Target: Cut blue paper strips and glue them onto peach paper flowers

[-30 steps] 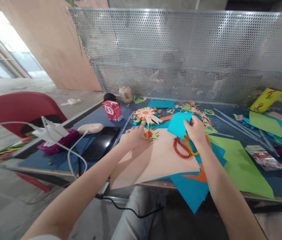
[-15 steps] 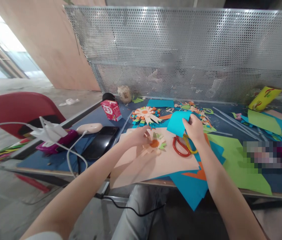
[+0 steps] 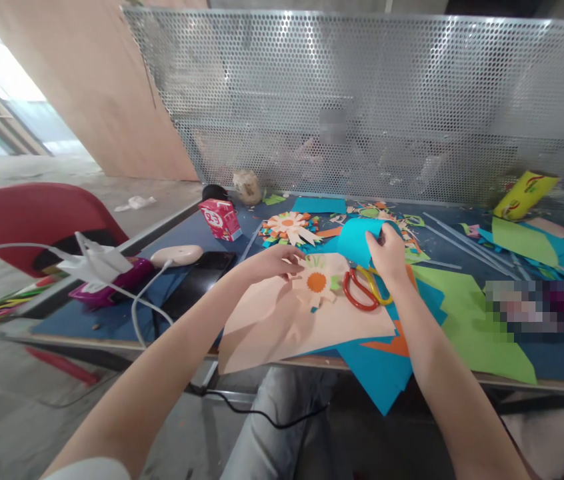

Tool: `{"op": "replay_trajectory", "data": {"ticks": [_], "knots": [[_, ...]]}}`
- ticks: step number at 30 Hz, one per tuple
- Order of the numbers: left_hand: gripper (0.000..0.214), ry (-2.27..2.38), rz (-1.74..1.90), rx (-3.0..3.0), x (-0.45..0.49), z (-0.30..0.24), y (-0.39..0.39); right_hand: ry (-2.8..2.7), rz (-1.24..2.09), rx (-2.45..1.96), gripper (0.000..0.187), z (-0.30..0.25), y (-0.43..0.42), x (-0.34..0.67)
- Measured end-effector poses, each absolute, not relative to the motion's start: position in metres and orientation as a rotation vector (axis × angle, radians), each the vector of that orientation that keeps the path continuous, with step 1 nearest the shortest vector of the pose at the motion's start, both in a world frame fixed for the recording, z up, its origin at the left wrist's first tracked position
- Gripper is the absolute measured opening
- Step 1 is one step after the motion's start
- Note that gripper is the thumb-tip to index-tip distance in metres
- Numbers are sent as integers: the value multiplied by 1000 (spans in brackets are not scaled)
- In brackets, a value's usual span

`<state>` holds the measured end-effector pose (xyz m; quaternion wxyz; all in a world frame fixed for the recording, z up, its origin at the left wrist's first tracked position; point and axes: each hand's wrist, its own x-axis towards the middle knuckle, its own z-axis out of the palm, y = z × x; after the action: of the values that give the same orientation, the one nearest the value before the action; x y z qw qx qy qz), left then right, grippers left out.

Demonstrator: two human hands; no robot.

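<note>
My left hand [image 3: 273,259] pinches the edge of a small paper flower [image 3: 318,283] with peach petals, an orange centre and green bits, held over a large peach sheet [image 3: 282,327]. A little to the right, my right hand [image 3: 388,251] grips a blue paper piece [image 3: 355,241] by its right edge, just above the red and yellow scissors [image 3: 361,289] that lie on the sheets. A bigger finished paper flower [image 3: 289,228] lies behind my left hand.
Blue, orange and green sheets [image 3: 467,313] overlap at the table's front edge. A red carton [image 3: 220,219], a black phone [image 3: 199,278], a white mouse-shaped thing [image 3: 176,255], cables and a red chair [image 3: 37,220] are on the left. A perforated metal screen [image 3: 362,100] closes the back.
My left hand picked the small flower up from under my palm, turned it face up and carried it right toward the scissors. My right hand kept the blue piece almost still.
</note>
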<state>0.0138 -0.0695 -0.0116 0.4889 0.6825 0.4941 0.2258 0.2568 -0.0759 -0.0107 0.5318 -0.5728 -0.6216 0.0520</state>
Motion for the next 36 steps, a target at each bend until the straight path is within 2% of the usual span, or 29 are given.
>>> {"op": "replay_trajectory", "data": {"ticks": [4, 6, 8, 11, 13, 16, 18, 23, 26, 29, 33, 36], "knots": [[62, 1386, 464, 1594, 9, -15, -75, -1505, 176, -1250, 21, -9, -79, 255], [67, 1505, 568, 1747, 11, -14, -76, -1553, 234, -1186, 15, -9, -81, 252], [59, 1455, 821, 1947, 19, -11, -74, -1632, 332, -1103, 24, -11, -83, 249], [43, 1267, 834, 1967, 42, -4, -68, -1762, 508, -950, 41, -16, -83, 245], [42, 1073, 885, 1811, 57, -2, -61, -1812, 545, -929, 47, -19, -81, 246], [40, 917, 1147, 1665, 69, -7, -47, -1780, 492, -1028, 49, -19, -81, 248], [38, 968, 1348, 1496, 66, -16, -35, -1812, 417, -1065, 53, -16, -85, 249], [38, 1096, 1638, 1001, 39, -41, -8, -2500, 289, -918, 67, -10, -109, 236], [28, 1144, 1677, 849, 26, -46, 1, -2697, 216, -904, 75, -16, -116, 226], [24, 1172, 1740, 736, 20, -41, 6, -2759, 151, -888, 57, -20, -116, 221], [22, 1212, 1939, 584, 15, -29, 7, -2811, 75, -817, 19, -17, -116, 221], [21, 1224, 1985, 563, 12, -25, 6, -2814, 15, -834, 26, -13, -117, 224]]}}
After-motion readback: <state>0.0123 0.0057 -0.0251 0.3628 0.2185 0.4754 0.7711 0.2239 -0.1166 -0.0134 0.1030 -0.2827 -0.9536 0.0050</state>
